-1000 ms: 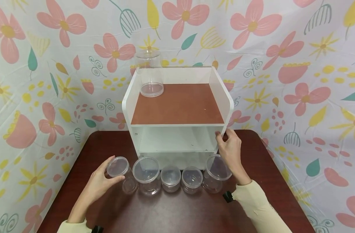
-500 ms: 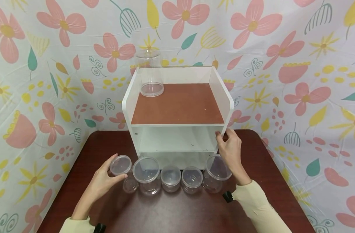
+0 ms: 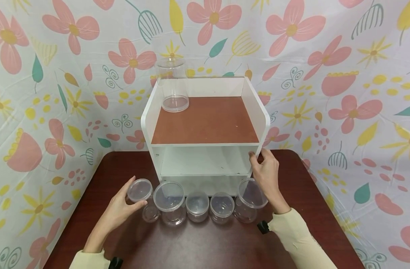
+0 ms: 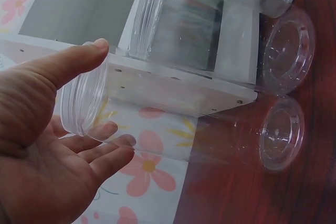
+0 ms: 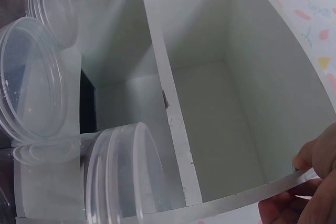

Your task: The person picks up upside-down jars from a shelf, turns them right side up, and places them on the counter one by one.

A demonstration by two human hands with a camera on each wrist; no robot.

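My left hand (image 3: 115,213) holds a tall, narrow, clear plastic jar (image 3: 139,190) near its lid, thumb on one side and fingers on the other. In the left wrist view this jar's ribbed lid (image 4: 86,98) sits between thumb and fingers, its round base on the tabletop. My right hand (image 3: 267,173) pinches the front edge of the right side panel of a white shelf (image 3: 205,175); the right wrist view shows the thumb inside the panel and fingers outside. Beside the held jar, in a row, stand a wide jar (image 3: 169,203), two small jars (image 3: 197,205) and another wide jar (image 3: 252,198).
A tall clear jar (image 3: 174,87) stands on the shelf's brown top (image 3: 208,123), at the left. The jar row stands just before the shelf front on a dark red-brown table (image 3: 198,246). Floral cloth (image 3: 312,112) hangs behind and at both sides.
My left hand and the narrow jar have shifted slightly right, closer to the wide jar, then stayed nearly still. The right hand has not moved.
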